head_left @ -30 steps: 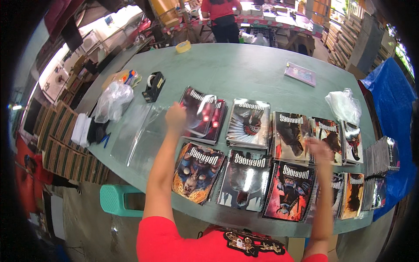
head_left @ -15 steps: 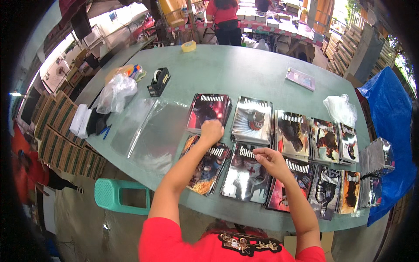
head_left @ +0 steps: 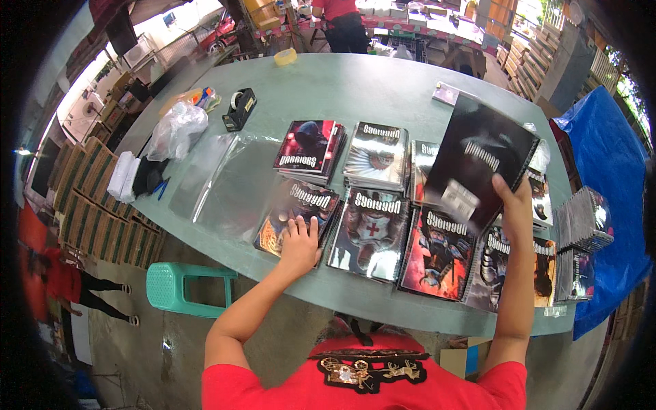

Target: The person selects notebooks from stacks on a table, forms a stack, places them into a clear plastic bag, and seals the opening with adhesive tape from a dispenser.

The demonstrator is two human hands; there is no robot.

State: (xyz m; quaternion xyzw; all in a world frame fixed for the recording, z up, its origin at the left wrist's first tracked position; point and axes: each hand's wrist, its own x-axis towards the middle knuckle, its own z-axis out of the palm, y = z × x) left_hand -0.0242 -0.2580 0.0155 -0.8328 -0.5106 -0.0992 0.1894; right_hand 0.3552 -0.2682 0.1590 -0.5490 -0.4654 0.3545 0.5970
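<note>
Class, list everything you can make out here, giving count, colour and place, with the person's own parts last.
Table: one, grey-green, centre
Notebook piles: roughly eleven showing, mixed colours, two rows on table
Held notebook: one, dark, above piles
Tape dispenser: one, black, table's left
Tape roll: one, yellow, table's far edge
Plastic sleeves: count unclear, clear, table's left
Stool: one, teal, floor lower left
Tarpaulin: one, blue, right
Cardboard boxes: many, brown, left
Other people: at least two, red tops, far side and left
Left hand: one, bare, on front-left pile
Right hand: one, bare, gripping held notebook
</note>
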